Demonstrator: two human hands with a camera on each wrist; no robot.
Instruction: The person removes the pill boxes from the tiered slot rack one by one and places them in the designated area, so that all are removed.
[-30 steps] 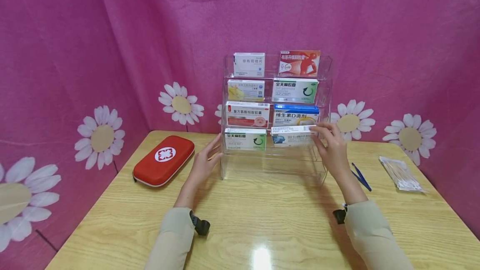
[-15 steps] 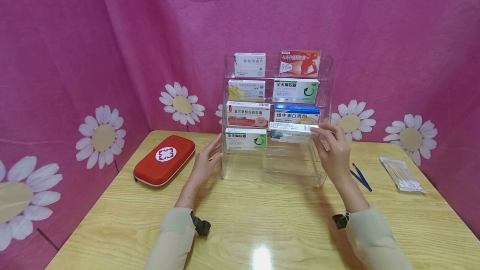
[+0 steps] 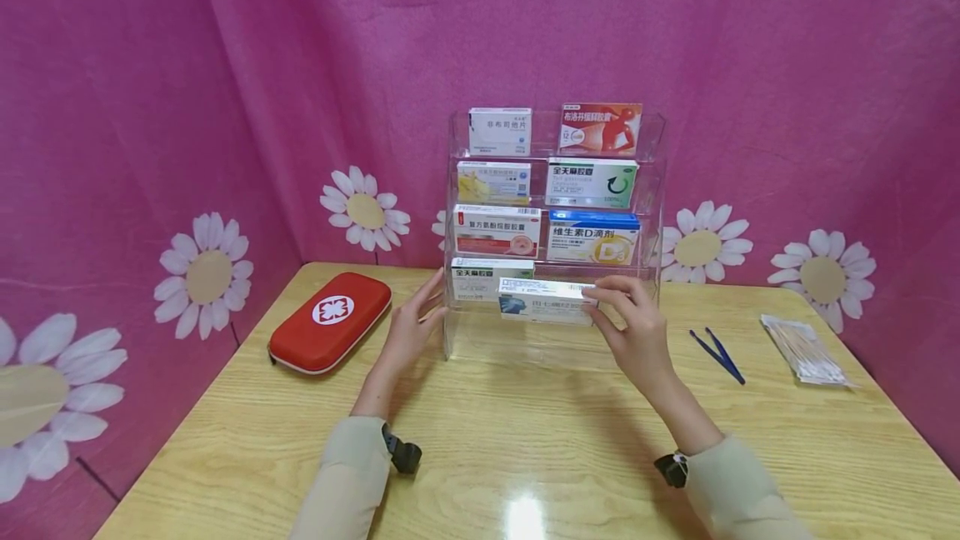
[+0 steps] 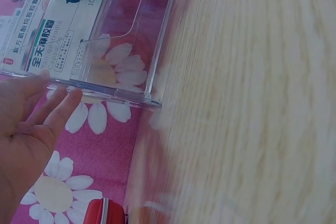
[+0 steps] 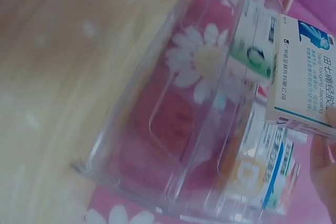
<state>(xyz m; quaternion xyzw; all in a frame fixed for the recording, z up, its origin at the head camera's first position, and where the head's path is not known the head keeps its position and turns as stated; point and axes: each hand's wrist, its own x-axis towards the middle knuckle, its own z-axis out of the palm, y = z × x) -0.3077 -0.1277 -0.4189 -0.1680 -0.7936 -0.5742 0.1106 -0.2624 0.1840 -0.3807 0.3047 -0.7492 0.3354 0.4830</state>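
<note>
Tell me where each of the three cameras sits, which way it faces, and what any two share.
Head: looks forward and down over the wooden table at the clear acrylic shelf rack; both forearms show.
Left wrist: beside the left hand, which touches the rack's side.
Right wrist: near the rack's front; right hand holds a white-and-blue medicine box.
All three show the rack.
</note>
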